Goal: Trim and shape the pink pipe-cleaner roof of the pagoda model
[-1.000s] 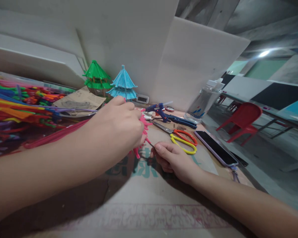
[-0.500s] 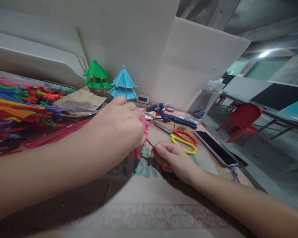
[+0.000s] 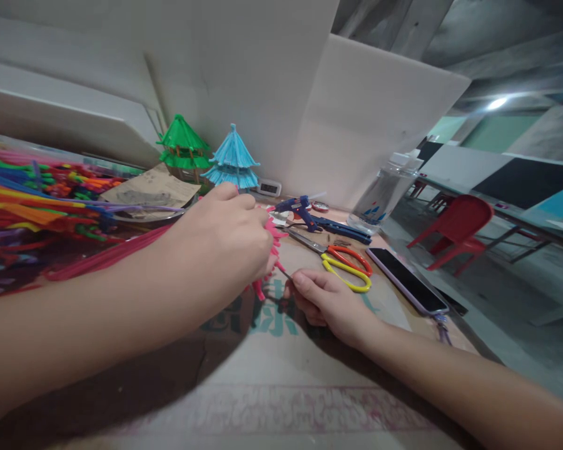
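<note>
My left hand [image 3: 239, 228], seen from the back, is closed around a pink pipe-cleaner piece [image 3: 274, 234] with fringed edges. Much of that piece is hidden behind the hand. Thumb and fingers of my right hand [image 3: 326, 300] pinch a thin dark stick [image 3: 286, 274], whose other end meets the pink piece. Just beyond the hands lie scissors [image 3: 347, 269] with one orange and one yellow handle. Behind my left hand stands a light-blue two-tiered pavilion model [image 3: 233, 156], with a green one [image 3: 184, 144] to its left.
Bundles of coloured pipe cleaners [image 3: 32, 206] fill the left side. A blue glue gun [image 3: 298, 207], a dark blue long-handled tool [image 3: 342, 229], a small digital clock [image 3: 269, 187], a clear bottle [image 3: 382, 194] and a phone [image 3: 406, 280] lie or stand behind and right. White boards [image 3: 263, 81] rise at the back.
Both hands hold nearly the same pose and grip. The whole view has shifted very slightly; no object has visibly moved on the table.
</note>
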Motion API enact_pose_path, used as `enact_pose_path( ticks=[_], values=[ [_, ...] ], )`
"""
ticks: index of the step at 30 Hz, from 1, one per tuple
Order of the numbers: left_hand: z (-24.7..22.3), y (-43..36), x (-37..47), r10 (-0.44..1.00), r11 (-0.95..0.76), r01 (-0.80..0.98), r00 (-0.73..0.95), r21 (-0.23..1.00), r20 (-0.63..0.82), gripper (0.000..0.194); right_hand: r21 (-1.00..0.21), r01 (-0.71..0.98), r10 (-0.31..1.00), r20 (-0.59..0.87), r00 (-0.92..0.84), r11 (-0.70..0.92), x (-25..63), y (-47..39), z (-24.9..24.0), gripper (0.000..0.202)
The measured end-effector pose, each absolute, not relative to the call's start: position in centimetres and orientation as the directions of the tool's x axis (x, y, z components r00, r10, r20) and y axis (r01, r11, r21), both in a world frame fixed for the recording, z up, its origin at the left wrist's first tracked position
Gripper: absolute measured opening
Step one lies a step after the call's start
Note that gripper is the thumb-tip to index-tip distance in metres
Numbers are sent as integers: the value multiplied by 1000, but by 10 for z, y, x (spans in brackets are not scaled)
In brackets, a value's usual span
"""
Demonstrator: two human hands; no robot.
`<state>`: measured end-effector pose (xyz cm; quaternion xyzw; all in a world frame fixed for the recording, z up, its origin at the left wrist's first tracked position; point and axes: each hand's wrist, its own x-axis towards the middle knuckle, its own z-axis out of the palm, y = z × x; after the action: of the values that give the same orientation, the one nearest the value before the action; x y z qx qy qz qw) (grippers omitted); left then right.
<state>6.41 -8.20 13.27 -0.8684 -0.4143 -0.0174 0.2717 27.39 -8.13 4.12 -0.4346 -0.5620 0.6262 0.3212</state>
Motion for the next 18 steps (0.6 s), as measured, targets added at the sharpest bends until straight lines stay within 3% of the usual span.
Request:
enact_pose_path(
  ticks=[9,15,18],
  values=[
    [131,-81,63,680,-517,725,671,-455,296,28,-986,72,890,-169,-423,-153,274,-81,40,63],
    [133,-82,63,724,-503,739,644,-449,248,25,-984,76,895,-177,-409,-160,274,-81,40,62],
    [129,-81,61,655,-533,717,686,-449,318,27,-983,86,893,-182,-411,-161,274,-81,39,62]
  ],
)
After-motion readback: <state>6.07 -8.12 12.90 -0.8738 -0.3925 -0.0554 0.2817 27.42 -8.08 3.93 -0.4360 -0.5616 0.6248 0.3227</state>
